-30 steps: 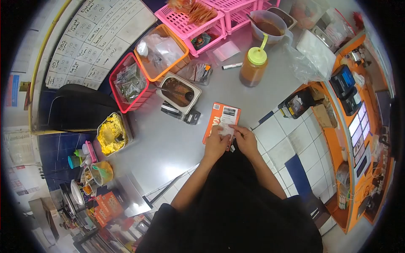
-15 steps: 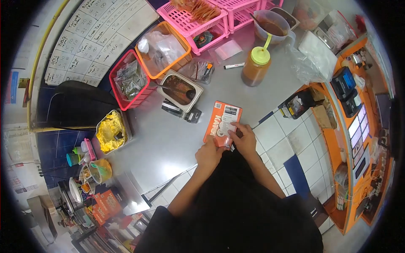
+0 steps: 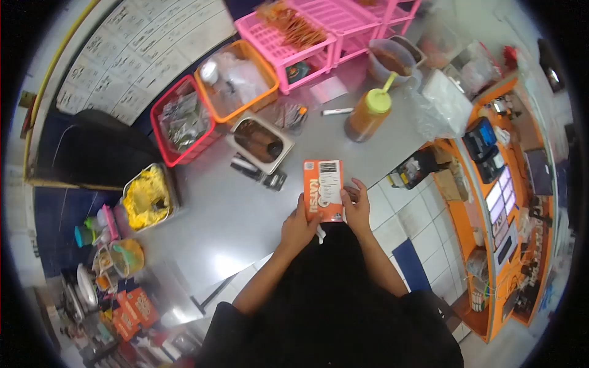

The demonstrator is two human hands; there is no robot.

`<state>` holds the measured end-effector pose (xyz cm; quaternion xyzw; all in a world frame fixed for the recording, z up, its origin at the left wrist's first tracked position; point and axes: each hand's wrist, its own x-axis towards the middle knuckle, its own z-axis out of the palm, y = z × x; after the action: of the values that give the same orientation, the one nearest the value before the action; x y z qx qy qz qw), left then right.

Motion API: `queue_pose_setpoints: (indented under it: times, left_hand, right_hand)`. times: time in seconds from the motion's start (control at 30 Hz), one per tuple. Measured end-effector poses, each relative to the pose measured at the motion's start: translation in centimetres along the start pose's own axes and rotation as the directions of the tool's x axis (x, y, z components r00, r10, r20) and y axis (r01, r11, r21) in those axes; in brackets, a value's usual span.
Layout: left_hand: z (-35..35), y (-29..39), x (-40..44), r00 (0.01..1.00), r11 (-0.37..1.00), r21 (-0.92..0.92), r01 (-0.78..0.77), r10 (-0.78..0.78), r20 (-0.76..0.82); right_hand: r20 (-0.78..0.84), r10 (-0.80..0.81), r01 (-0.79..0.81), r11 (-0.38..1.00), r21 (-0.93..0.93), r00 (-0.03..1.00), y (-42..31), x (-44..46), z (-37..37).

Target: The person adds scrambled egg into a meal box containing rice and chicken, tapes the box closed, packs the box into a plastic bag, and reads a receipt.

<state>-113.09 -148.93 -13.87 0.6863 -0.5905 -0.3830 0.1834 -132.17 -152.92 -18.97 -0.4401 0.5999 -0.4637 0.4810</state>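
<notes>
An orange carton [image 3: 311, 208] with "KATSU" lettering lies near the counter's front edge, close to my body. On its upper face is a white printed label [image 3: 331, 175]. My left hand [image 3: 299, 225] is closed on the carton's lower left edge, its thumb over the front. A small crumpled white scrap [image 3: 321, 233] shows just below the carton by that thumb. At the right edge, my right hand [image 3: 358, 208] has its fingers spread, and the thumb is close to the carton's side; whether it touches is unclear.
On the metal counter [image 3: 215, 214] stand a sauce pan [image 3: 285, 146], a yellow-lidded bottle [image 3: 370, 113], a black device [image 3: 261, 173] and a tub of yellow spread [image 3: 147, 199]. Red [image 3: 205, 132] and orange [image 3: 267, 92] baskets and pink racks [image 3: 319, 58] line the back.
The carton has turned to sit straighter. My right hand has come off the label to the carton's right side, its fingers now spread. The white scrap now shows below the carton. The view has shifted.
</notes>
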Motion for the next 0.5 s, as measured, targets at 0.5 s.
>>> queue_pose_setpoints:
  times: [0.5]
  left_hand:
    - [5.9, 8.5, 5.9, 0.998, 0.975, -0.221, 0.031, -0.017, 0.065]
  right_hand:
    - [0.155, -0.152, 0.189, 0.948, -0.258, 0.976, -5.1, 24.0, -4.8]
